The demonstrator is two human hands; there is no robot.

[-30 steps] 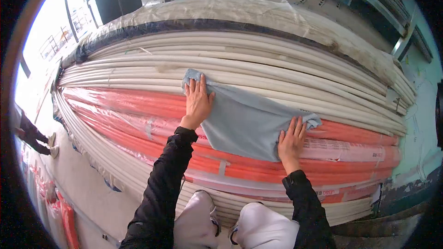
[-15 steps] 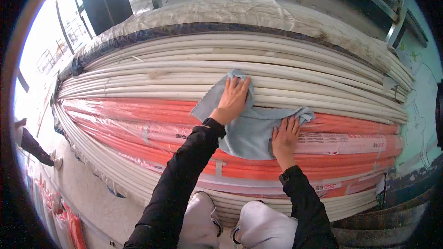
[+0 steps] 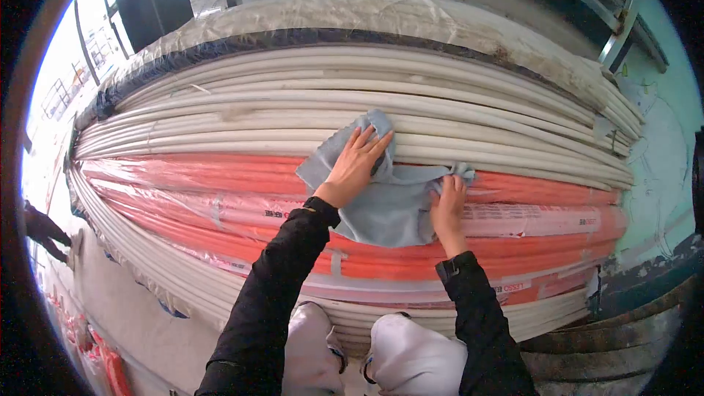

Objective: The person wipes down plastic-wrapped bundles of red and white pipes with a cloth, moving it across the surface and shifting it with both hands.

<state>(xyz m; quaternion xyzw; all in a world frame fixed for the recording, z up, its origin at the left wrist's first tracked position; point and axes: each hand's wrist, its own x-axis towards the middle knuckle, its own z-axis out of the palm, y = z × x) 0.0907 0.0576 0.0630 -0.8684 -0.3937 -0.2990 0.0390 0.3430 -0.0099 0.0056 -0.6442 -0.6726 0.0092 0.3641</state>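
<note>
A grey-blue cloth (image 3: 385,214) lies spread over white and red-orange pipes, its upper left part folded up. My left hand (image 3: 357,165) rests on that upper part with its fingers stretched out, pressing the cloth against the pipes. At the cloth's right end, my right hand (image 3: 449,214) has its fingers curled around a bunched edge. Under the cloth run the red-orange pipes (image 3: 176,167), wrapped in clear plastic. Behind them lie the long white pipes (image 3: 293,103).
A dusty plastic sheet (image 3: 308,18) covers the stack's far side. More white pipes (image 3: 183,279) run along the near side, close to my legs. Dark curved material (image 3: 609,352) lies at lower right, below a pale green wall (image 3: 667,169). Someone's dark-clothed leg (image 3: 44,231) shows at left.
My right hand's fingers have gone from spread flat to curled, gathering the cloth's right end. My left hand stays on the cloth. The whole view has shifted slightly.
</note>
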